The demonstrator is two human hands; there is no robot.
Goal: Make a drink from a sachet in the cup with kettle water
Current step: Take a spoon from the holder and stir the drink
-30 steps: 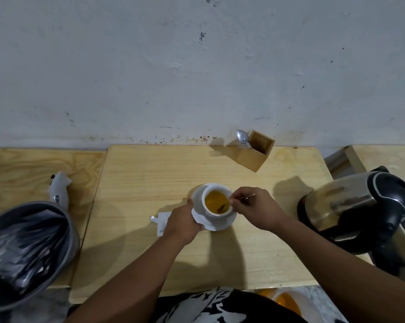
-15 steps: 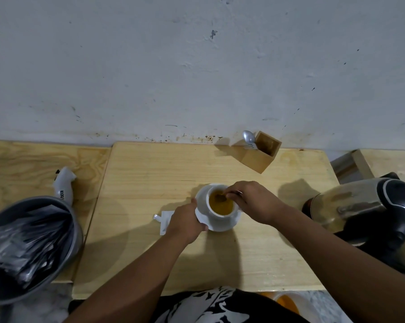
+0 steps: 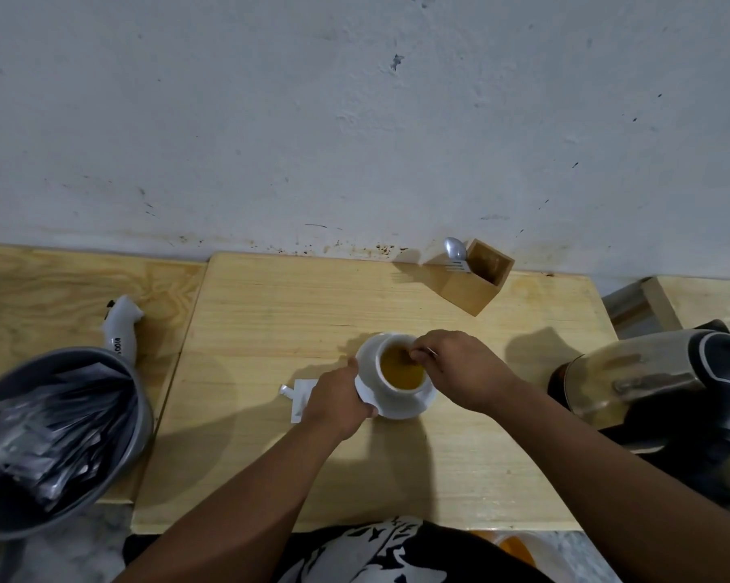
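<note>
A white cup (image 3: pixel 376 366) full of amber-brown drink stands on a white saucer (image 3: pixel 413 408) in the middle of the wooden table (image 3: pixel 271 313). My left hand (image 3: pixel 338 399) grips the saucer's left rim. My right hand (image 3: pixel 460 372) hovers over the cup's right side, fingers pinched on a thin spoon handle (image 3: pixel 413 354) that dips into the drink. An empty white sachet (image 3: pixel 300 393) lies flat just left of my left hand. The steel and black kettle (image 3: pixel 657 385) stands at the table's right edge.
A wooden cutlery box (image 3: pixel 477 284) with a spoon and fork sits at the back near the wall. A grey bin (image 3: pixel 56 435) with a black liner is at the left, a white handheld device (image 3: pixel 121 326) behind it.
My right hand has shifted from the cup's right side to over its rim, moving the spoon round in the drink. My left hand stays on the saucer. The view has tilted slightly.
</note>
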